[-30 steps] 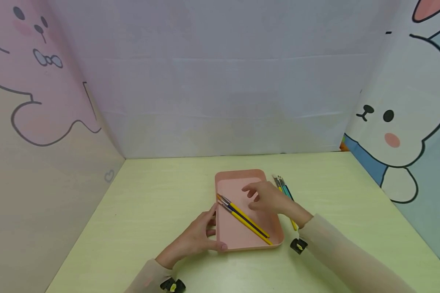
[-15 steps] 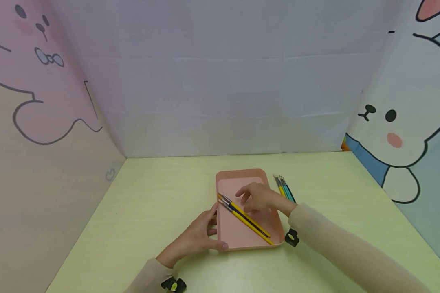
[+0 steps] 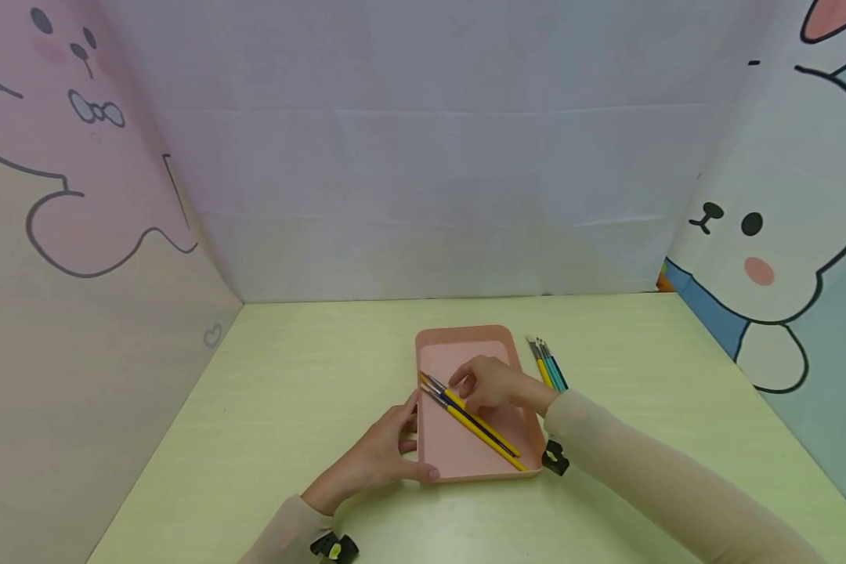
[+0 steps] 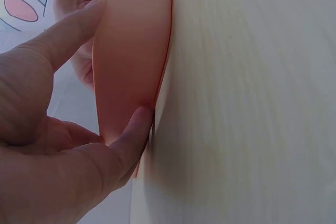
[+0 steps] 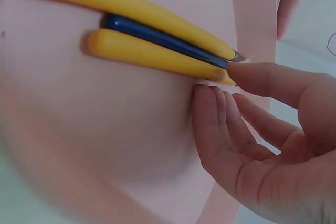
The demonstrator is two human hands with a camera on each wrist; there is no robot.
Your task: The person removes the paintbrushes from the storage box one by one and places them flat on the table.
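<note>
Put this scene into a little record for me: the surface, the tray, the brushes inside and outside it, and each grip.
Surface: pale table
Tray: pink tray, rectangular, flat on the table
Inside tray: two yellow brushes and one dark blue brush, lying diagonally
Outside tray: more brushes to its right, partly hidden by the sleeve
Left grip: left hand holds the tray's left side and near corner
Right grip: right hand at the brushes inside; pinching unclear
</note>
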